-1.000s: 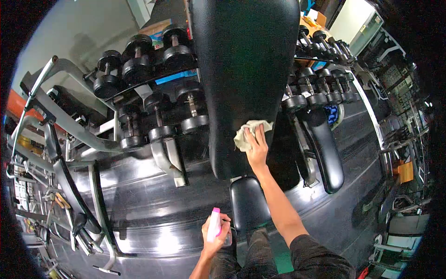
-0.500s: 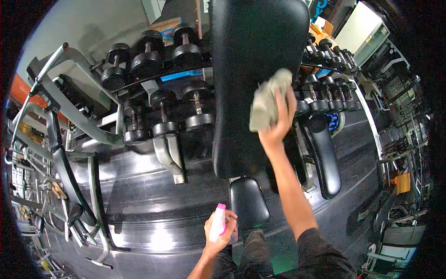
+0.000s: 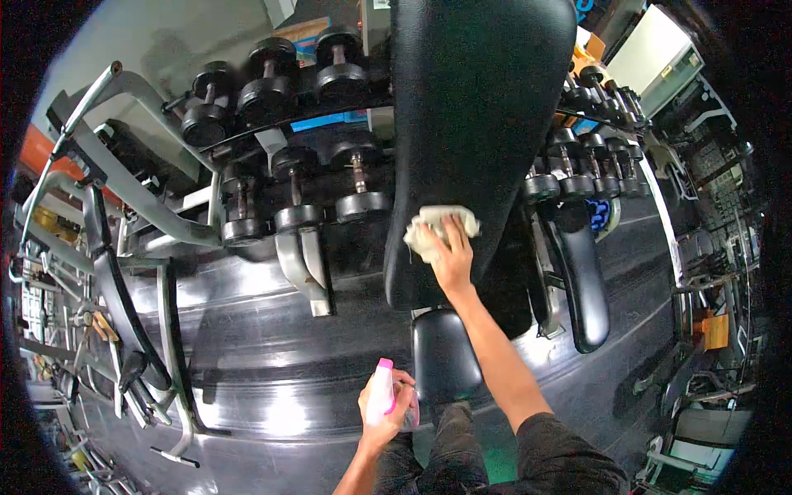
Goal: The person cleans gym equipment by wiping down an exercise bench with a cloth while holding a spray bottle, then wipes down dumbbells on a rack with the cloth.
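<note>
A pale cloth [image 3: 445, 224] is bunched under my right hand [image 3: 452, 257], which presses it on the lower part of a tall black padded backrest [image 3: 478, 107]. My fingers lie bent over the cloth. Below the backrest is the bench's smaller black seat pad [image 3: 444, 355], just in front of my legs. My left hand [image 3: 388, 417] is low, left of the seat pad, with its fingers wrapped round a spray bottle [image 3: 381, 392]. The bottle has a white and pink top; my hand covers part of its body.
Racks of black dumbbells [image 3: 363, 181] stand behind the bench on both sides. Another black bench pad [image 3: 582, 285] is at the right. A grey metal machine frame [image 3: 165, 330] stands on the left, over a dark, shiny floor [image 3: 272, 371].
My right hand has moved down and left across the backrest with the cloth. My left hand stays nearly in place with the spray bottle. The view has shifted slightly.
</note>
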Demonstrator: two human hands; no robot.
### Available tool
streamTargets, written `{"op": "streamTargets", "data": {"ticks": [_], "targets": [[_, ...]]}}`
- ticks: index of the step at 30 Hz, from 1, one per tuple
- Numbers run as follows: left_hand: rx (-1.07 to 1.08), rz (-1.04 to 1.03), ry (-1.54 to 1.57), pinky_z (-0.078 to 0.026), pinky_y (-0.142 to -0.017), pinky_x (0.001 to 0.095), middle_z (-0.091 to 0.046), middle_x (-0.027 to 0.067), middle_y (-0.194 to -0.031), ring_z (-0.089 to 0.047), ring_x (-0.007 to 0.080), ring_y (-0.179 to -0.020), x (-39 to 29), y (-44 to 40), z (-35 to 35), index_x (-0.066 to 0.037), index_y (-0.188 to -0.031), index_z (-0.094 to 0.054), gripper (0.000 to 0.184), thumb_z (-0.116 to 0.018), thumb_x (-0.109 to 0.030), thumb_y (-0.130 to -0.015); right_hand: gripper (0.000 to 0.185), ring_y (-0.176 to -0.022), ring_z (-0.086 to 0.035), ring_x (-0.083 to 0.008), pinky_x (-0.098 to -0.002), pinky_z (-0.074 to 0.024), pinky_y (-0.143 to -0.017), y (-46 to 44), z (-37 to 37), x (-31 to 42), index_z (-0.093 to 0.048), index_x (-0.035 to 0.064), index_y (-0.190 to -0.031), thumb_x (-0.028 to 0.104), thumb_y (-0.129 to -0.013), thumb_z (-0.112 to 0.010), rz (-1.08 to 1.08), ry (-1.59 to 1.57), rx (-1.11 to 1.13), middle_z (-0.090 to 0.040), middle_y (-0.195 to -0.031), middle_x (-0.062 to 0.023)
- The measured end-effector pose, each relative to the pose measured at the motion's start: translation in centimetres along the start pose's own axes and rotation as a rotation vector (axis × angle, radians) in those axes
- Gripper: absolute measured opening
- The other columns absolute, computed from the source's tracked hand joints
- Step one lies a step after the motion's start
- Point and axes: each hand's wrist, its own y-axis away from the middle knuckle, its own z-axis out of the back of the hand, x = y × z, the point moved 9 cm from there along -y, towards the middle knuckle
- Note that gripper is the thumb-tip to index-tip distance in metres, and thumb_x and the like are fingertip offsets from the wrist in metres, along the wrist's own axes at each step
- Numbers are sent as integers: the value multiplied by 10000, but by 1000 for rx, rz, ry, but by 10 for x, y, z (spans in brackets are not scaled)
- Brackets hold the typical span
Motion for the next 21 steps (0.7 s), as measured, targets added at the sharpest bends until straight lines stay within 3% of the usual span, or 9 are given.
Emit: {"op": "streamTargets", "data": {"ticks": [5, 7, 8, 12, 15, 17, 21], "targets": [[-27, -89, -45, -465, -557, 258, -591, 46, -622, -589, 118, -568, -11, -1, 11, 29, -910, -579, 86, -585, -2, -829, 514, -1173, -525, -339, -408, -482, -965, 73, -9, 0, -651, 187, -1173, -15, -701, -647, -147, -75, 200, -526, -1280, -127], [-54, 2, 104, -461, -552, 257, -588, 40, -619, -586, 116, -563, 1, 1, 17, 26, -910, -581, 88, -581, 4, -825, 541, -1178, -523, -342, -401, -478, -970, 71, 2, -7, -648, 174, -1174, -26, -672, -673, -332, -337, 199, -513, -1301, -157], [-60, -3, 112, -461, -552, 257, -588, 40, -619, -586, 116, -563, 2, 1, 20, 26, -910, -581, 88, -581, 4, -825, 558, -1173, -524, -369, -417, -473, -965, 58, 12, -7, -647, 173, -1176, -10, -652, -703, -260, -432, 95, -504, -1306, -189], [-28, -14, 21, -460, -550, 253, -582, 38, -620, -580, 109, -557, 5, 1, 23, 13, -911, -584, 93, -580, 10, -819, 512, -1256, -426, -418, -471, -382, -1034, -87, 82, 22, -649, 170, -1176, 52, -682, -716, 94, -266, -240, -412, -1399, -214], [-38, -30, 1, -463, -552, 249, -588, 38, -642, -578, 104, -558, 9, 0, 24, 8, -912, -586, 97, -582, 10, -815, 594, -1283, -397, -378, -450, -351, -1063, -190, 90, 42, -617, 211, -1223, 31, -660, -674, 208, -63, -236, -412, -1404, -161], [-56, -26, 42, -466, -551, 248, -593, 39, -659, -578, 103, -560, 13, -1, 25, 7, -912, -586, 100, -583, 10, -813, 689, -1273, -414, -338, -435, -377, -1042, -203, 74, 47, -588, 255, -1255, -24, -627, -622, 258, 42, -272, -442, -1372, -104], [-60, -24, 29, -473, -540, 250, -602, 48, -697, -583, 101, -571, 9, -4, 25, 8, -914, -585, 106, -585, 11, -808, 561, -1222, -477, -323, -421, -411, -1002, -159, 48, 42, -636, 267, -1195, 20, -692, -621, 224, 73, -259, -478, -1326, -86]]}}
